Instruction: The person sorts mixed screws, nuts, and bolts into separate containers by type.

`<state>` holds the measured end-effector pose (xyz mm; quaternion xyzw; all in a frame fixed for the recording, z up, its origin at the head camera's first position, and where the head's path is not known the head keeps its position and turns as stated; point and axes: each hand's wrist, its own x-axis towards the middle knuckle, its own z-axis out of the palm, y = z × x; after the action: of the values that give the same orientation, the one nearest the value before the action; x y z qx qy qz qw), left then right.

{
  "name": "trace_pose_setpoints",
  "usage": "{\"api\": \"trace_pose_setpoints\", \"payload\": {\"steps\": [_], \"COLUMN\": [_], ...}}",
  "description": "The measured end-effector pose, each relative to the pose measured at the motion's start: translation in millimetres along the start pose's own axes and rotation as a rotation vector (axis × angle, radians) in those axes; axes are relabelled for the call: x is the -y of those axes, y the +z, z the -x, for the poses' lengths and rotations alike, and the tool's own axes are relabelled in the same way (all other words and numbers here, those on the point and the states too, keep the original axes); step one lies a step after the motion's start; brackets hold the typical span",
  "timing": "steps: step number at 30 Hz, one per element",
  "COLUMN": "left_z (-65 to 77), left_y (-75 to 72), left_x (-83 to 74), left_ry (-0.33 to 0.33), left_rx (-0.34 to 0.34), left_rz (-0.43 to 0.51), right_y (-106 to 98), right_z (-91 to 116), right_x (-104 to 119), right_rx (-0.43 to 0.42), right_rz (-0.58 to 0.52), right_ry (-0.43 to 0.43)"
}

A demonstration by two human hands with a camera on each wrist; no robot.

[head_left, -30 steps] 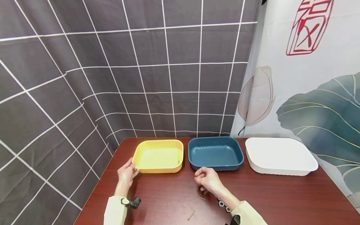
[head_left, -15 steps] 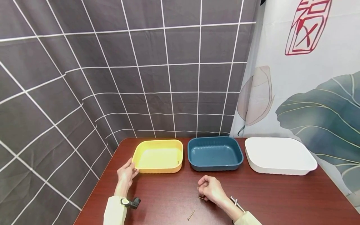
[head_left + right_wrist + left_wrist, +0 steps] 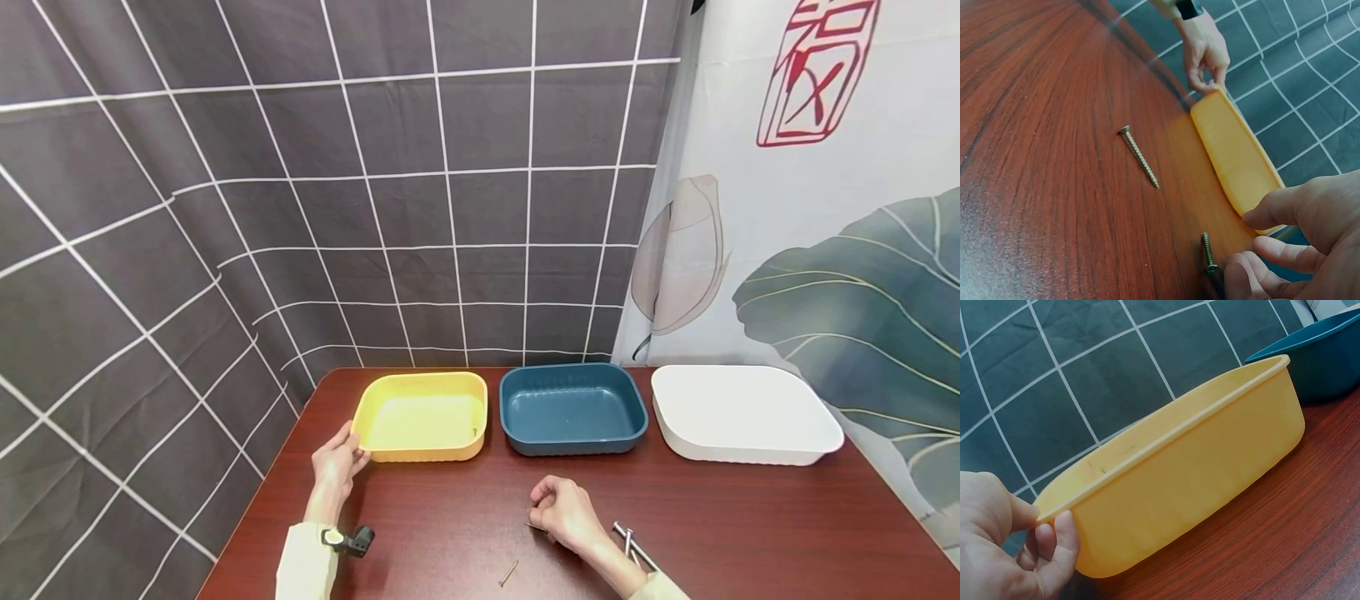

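Observation:
My left hand (image 3: 336,462) pinches the near left corner of a yellow tray's rim, thumb inside and fingers outside. That yellow tray (image 3: 1191,469) stands on the table; a small screw-like piece (image 3: 475,432) lies inside at its right. Over the table, in front of the blue tray, my right hand (image 3: 567,514) is low with fingers loosely bent. A screw (image 3: 1207,250) is right at its fingertips, its head partly covered by them; the thumb and forefinger stand apart. Another brass-coloured screw (image 3: 1139,157) lies loose on the wood, closer to me.
A dark blue tray (image 3: 573,446) stands right of the yellow one, and a white tray (image 3: 742,454) farther right. Silver bolts (image 3: 630,542) lie beside my right wrist, partly hidden by the forearm. A grey checked cloth (image 3: 487,208) hangs behind the table (image 3: 435,517).
My right hand has come back from the blue tray's front edge, toward me and slightly right, down to the nearer screw. The left hand keeps its hold on the yellow tray.

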<state>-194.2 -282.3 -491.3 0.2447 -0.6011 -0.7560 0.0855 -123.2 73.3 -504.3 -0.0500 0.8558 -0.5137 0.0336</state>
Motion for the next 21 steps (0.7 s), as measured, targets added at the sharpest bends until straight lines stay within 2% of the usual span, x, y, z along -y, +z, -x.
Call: {"api": "trace_pose_setpoints", "payload": {"steps": [11,21], "left_z": [-0.5,-1.0], "left_y": [0.2,-0.7], "left_x": [-1.2,0.7], "left_ry": [0.000,-0.005], "left_rx": [0.004,-0.003], "left_rz": [0.024,0.004], "right_y": [5.4,13.4], "right_z": [1.3,5.4], "right_x": [-1.0,-3.4], "right_rx": [-0.061,-0.028], "right_rz": [0.224,0.420], "right_ry": [0.000,-0.147]}}
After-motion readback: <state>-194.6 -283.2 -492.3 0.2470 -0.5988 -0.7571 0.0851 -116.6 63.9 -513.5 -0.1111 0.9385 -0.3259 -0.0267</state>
